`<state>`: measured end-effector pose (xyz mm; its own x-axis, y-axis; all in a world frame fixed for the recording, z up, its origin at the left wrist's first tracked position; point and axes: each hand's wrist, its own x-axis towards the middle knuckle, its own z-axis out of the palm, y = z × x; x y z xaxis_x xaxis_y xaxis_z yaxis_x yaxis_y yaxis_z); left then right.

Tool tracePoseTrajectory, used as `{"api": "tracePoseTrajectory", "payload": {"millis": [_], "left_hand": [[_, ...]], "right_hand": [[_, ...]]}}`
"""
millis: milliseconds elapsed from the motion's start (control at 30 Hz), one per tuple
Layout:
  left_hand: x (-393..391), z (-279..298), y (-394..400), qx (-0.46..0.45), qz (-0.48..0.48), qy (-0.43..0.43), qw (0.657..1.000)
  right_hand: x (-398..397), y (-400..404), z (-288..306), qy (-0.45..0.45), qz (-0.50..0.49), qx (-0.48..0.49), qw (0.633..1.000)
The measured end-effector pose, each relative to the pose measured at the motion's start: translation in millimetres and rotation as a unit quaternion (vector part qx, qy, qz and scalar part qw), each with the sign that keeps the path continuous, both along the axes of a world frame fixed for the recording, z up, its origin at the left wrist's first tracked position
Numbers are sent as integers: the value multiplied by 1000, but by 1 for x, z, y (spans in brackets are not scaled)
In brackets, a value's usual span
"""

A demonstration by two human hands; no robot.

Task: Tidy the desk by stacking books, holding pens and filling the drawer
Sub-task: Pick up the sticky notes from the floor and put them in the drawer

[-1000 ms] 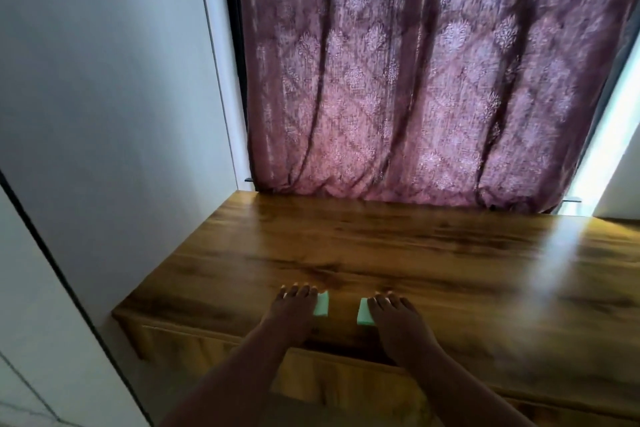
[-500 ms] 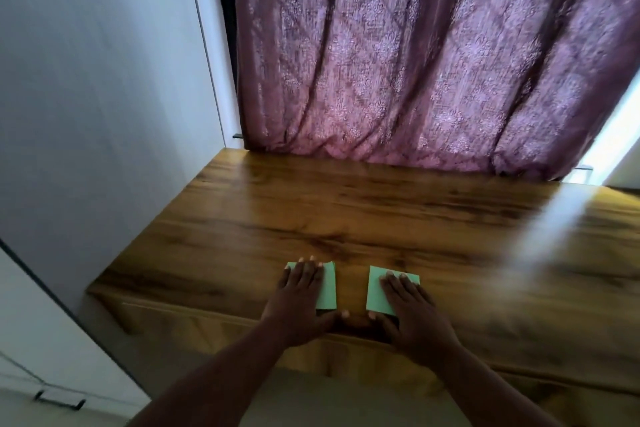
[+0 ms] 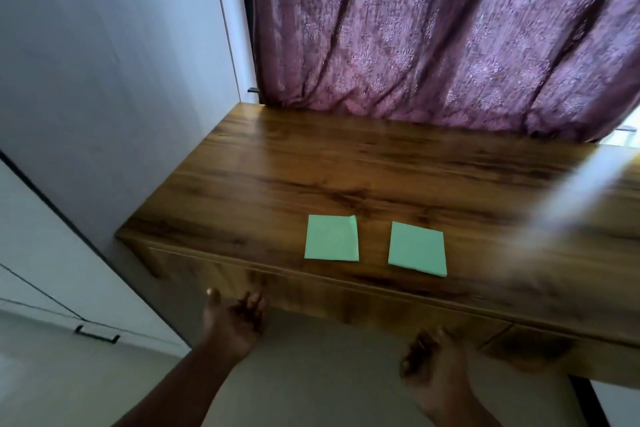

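Note:
Two pale green sticky-note pads lie side by side near the front edge of the wooden desk (image 3: 381, 163). The left pad (image 3: 331, 238) has a curled top right corner; the right pad (image 3: 417, 248) lies flat. My left hand (image 3: 235, 319) hangs below the desk's front edge, palm up, fingers apart, holding nothing. My right hand (image 3: 429, 357) is also below the edge, palm up, fingers loosely curled and empty. The drawer front (image 3: 311, 295) under the desktop looks shut. No books or pens are in view.
A purple patterned curtain (image 3: 433, 31) hangs behind the desk. A white wall (image 3: 114, 73) borders the desk on the left, with a white cabinet and its black handle (image 3: 97, 334) lower left. Bright light streaks across the desk's right side.
Both hands have left the green pads and dropped below the desk's front edge, turning palm up. The pads stay on the desk. The camera has tilted down.

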<state>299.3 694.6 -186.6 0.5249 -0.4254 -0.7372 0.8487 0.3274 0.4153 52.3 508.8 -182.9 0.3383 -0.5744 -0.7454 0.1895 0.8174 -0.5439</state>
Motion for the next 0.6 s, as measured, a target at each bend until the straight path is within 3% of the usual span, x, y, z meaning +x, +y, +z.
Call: {"api": "tracePoseTrajectory", "payload": {"millis": [67, 300, 600], "left_hand": [[7, -22, 1, -1, 8, 34, 999], [14, -61, -7, -49, 23, 42, 998], [26, -73, -11, -31, 1, 27, 999]], "right_hand": [[5, -2, -14, -43, -40, 81, 995], [34, -11, -51, -43, -155, 114, 980], [32, -13, -80, -91, -162, 57, 981]]}}
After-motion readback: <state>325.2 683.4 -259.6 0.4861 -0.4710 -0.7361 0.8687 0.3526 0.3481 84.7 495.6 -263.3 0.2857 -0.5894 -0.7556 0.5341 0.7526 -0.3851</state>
